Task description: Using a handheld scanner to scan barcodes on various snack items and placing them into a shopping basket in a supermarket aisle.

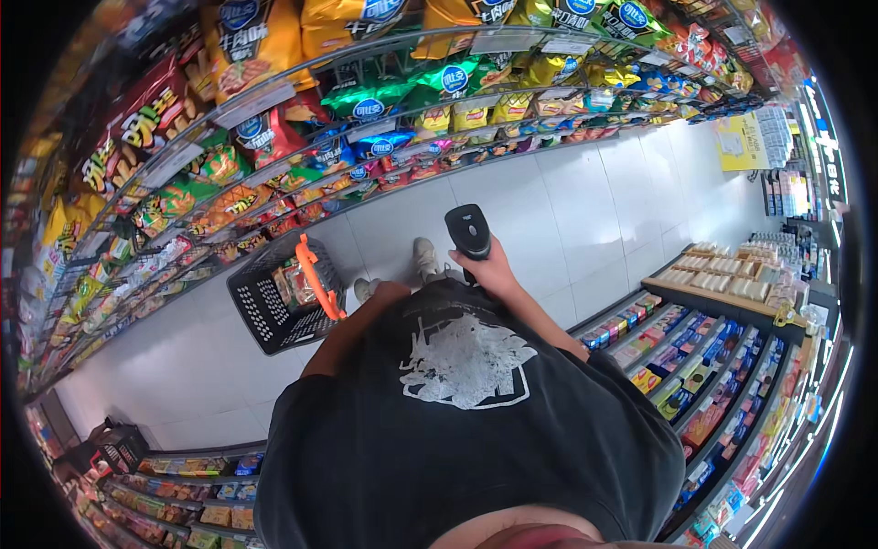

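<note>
My right hand (pixel 485 266) is closed around the grip of a black handheld barcode scanner (pixel 468 230), whose head points away from my body over the pale floor. My left hand (pixel 392 292) hangs low by my waist, just right of a black plastic shopping basket (pixel 257 316); its fingers are too hidden to tell their pose. An orange handle (pixel 312 274) crosses the basket, and a few packaged goods (pixel 295 285) lie inside. Whether the left hand touches the basket cannot be made out.
Wire shelves of snack bags (pixel 384 106) curve along the far side of the aisle. Behind me on the right stand shelves of boxed goods (pixel 713 364) and a wooden-edged display (pixel 727 298). More stocked shelves (pixel 199 487) and another dark basket (pixel 120 449) are at the lower left.
</note>
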Tool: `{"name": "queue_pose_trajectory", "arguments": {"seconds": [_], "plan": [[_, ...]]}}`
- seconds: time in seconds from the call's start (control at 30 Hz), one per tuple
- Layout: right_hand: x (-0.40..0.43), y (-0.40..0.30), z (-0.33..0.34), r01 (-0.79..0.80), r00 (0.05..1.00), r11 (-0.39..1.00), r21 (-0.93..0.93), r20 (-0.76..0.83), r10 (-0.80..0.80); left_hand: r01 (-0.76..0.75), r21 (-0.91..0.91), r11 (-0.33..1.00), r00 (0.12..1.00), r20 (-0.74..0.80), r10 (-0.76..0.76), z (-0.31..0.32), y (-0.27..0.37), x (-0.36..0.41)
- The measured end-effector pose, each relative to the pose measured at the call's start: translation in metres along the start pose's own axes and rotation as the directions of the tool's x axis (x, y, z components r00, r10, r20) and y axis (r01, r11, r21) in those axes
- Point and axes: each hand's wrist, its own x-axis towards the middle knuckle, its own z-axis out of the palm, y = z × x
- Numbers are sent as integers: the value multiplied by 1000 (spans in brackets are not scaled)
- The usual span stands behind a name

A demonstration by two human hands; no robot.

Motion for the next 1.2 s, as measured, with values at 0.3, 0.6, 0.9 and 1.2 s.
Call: {"name": "queue_pose_trajectory", "arguments": {"seconds": [0.3,0.6,0.9,1.2], "plan": [[30,23,-77,-34,997,999,-37,-67,31,359,-32,933,933,-24,-360,-12,28,24],[66,34,-73,-48,999,974,220,-6,51,379,-386,841,901,-53,-431,-42,8,17],[67,47,-85,-72,997,953,294,30,66,219,-250,943,-54,-968,-244,-281,30,-43],[57,43,-114,65,996,961,269,-80,-45,432,-414,801,-143,-909,-392,-385,43,-7]]}}
